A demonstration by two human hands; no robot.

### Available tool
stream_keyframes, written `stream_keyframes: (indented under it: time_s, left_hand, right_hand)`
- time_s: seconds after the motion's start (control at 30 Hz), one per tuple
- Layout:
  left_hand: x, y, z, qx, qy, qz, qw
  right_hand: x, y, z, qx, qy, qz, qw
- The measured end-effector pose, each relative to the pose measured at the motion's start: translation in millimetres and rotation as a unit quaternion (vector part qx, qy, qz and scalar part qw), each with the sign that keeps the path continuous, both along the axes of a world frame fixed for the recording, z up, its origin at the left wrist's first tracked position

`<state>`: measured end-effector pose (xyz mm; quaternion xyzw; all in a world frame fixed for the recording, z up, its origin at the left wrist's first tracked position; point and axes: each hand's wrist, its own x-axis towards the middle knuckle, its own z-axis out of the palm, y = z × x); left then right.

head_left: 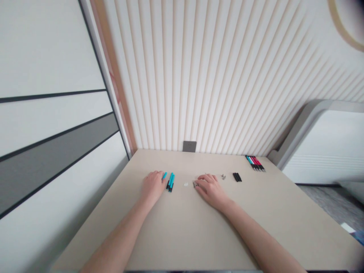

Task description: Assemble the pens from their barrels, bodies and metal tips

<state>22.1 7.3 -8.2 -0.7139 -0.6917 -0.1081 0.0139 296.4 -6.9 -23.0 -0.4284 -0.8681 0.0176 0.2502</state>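
Note:
My left hand [153, 185] rests on the table with its fingers closed around a turquoise pen barrel [164, 175], whose upper end sticks out past the fingertips. Just to its right lie several turquoise and black pen barrels [171, 181] side by side. My right hand [211, 188] is palm down with thumb and fingers apart, at a small pile of grey metal pieces [195, 184]; its fingers partly hide the pile. Tiny white pieces [185, 184] lie between my two hands.
Right of my right hand are small silver pieces [223, 176] and several short black tubes [237, 177]. Turquoise, white and red pens [255, 163] form a row at the table's [187, 235] far right corner. A dark wall socket [189, 146] sits behind the table.

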Motion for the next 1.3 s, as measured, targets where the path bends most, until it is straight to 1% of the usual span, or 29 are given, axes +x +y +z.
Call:
stream_keyframes:
  time_s: [0.1,0.2,0.27,0.33,0.4,0.53,0.63,0.73,0.83,0.93,1.03,1.1,1.2,1.3]
  left_hand:
    - [1.7,-0.5,-0.1,0.009,-0.013,-0.016,1.0]
    - [4.2,0.1,-1.7,0.052,-0.071,-0.054,0.995]
    - [6.0,1.1,-4.1,0.092,-0.141,-0.093,0.981]
    - [8.2,2.1,-7.0,0.13,-0.215,-0.13,0.959]
    - [11.0,2.3,-9.6,0.158,-0.262,-0.158,0.939]
    - [17.4,-0.1,-12.0,0.175,-0.258,-0.205,0.928]
    - [20.9,-3.0,-10.5,0.184,-0.257,-0.232,0.92]
    - [22.5,-6.3,-5.8,0.189,-0.238,-0.267,0.915]
    - [22.2,-9.4,-0.6,0.179,-0.184,-0.296,0.92]
    - [21.4,-11.1,2.5,0.163,-0.075,-0.332,0.926]
    - [22.1,-12.2,4.8,0.154,0.042,-0.387,0.908]
    - [24.0,-13.5,6.9,0.155,0.088,-0.407,0.896]
    - [27.5,-16.8,11.0,0.158,0.112,-0.414,0.889]
    - [29.3,-19.6,13.7,0.158,0.105,-0.412,0.891]
  right_hand:
    - [-11.0,-2.5,0.6,0.008,-0.001,0.016,1.0]
    - [-23.8,-2.6,-0.5,0.022,-0.009,0.022,0.999]
    - [-29.9,-2.9,-1.4,0.028,-0.015,0.032,0.999]
    - [-31.5,-4.1,-2.0,0.029,-0.015,0.046,0.998]
    - [-28.7,-5.5,-2.3,0.028,-0.012,0.059,0.998]
    - [-17.7,-5.1,-3.1,0.032,-0.009,0.064,0.997]
    - [-12.2,-1.4,-4.4,0.031,-0.015,0.063,0.997]
    - [-10.5,1.3,-5.3,0.029,-0.021,0.06,0.998]
    - [-10.8,1.4,-5.3,0.031,-0.022,0.061,0.997]
    - [-11.2,0.9,-5.5,0.034,-0.008,0.057,0.998]
    - [-11.0,0.9,-6.1,0.028,0.014,0.049,0.998]
    - [-11.1,1.0,-6.1,0.017,0.028,0.049,0.998]
    - [-11.7,1.0,-5.3,0.009,0.047,0.053,0.997]
    - [-12.0,1.4,-4.1,0.011,0.066,0.05,0.996]
